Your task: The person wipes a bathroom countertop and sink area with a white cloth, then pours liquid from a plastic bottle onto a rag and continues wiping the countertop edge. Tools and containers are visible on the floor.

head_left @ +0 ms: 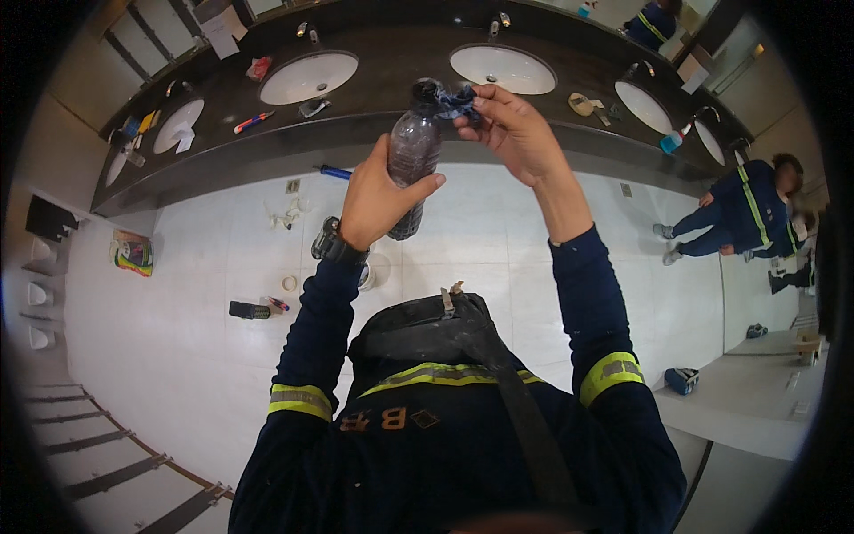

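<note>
My left hand [381, 203] is wrapped round a clear plastic bottle [416, 147] with something dark inside, held slightly tilted in front of the counter. A dark cap or covering sits at the bottle's mouth; I cannot tell which. In my right hand [518, 126], thumb and fingers pinch a crumpled blue-grey rag [457, 103] against the bottle's neck. A black watch [333, 240] is on my left wrist. Across my front hangs a black bag [427, 334] on a strap.
A dark counter [391, 102] with several white sinks [311, 77] runs ahead. On it lie a red-and-blue tool [253, 122] and a blue spray bottle [673, 141]. Two people [756, 200] stand at right. A black case [249, 310], tape roll [289, 283] and bag [133, 252] are on the floor.
</note>
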The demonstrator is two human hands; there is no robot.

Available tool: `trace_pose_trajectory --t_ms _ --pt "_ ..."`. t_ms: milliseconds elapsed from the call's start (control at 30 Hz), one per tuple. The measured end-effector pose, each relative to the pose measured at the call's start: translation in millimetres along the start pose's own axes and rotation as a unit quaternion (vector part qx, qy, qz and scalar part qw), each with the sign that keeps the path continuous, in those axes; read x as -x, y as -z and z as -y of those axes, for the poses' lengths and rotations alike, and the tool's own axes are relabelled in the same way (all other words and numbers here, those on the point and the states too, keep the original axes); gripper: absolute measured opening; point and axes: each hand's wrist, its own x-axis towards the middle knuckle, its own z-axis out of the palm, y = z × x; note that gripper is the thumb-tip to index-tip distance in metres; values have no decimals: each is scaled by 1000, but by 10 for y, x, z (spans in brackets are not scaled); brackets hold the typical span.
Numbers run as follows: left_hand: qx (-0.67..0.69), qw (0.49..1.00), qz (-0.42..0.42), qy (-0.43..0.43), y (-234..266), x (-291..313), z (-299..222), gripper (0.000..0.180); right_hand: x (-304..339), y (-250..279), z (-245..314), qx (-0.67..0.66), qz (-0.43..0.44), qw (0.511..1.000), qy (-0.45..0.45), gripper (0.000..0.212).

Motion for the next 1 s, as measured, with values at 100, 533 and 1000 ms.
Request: trace_pose_trajectory --t_ms 100,533,1000 --pt "31 999 0 15 10 36 64 62 10 37 -209 -116 -28 993 6 18" --pt "53 987 7 149 64 239 993 51 205 2505 -1367 -203 -328 922 36 10" --pt "-82 962 -46 256 -956 -1150 1094 49 -979 5626 -2341 -78 -604 792 41 12"
